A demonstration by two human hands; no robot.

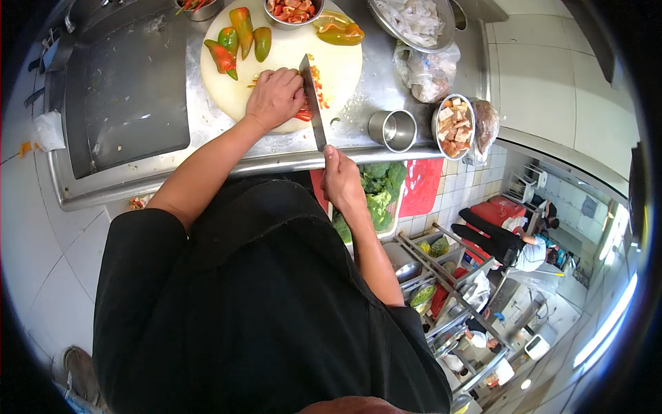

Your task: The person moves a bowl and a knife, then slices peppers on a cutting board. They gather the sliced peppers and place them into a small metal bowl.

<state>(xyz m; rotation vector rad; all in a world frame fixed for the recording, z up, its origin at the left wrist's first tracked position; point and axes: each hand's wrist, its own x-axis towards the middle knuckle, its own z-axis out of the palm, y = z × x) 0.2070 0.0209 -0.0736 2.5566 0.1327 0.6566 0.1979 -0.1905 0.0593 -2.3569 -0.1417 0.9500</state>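
Observation:
My right hand is wrapped round the handle of a large kitchen knife, its blade pointing away over a round white cutting board. Beside the blade, my left hand presses down with curled fingers on red pepper strips, which are partly hidden under it. Small diced pepper bits lie along the blade's right side. Several whole red-green peppers rest at the board's upper left. A cut-open pepper is at the upper right.
A bowl of chopped red pepper stands at the board's far edge. To the right are a metal cup, a bowl of cubed food and a plastic bag. Below the counter sits a crate of green vegetables. A person stands farther off.

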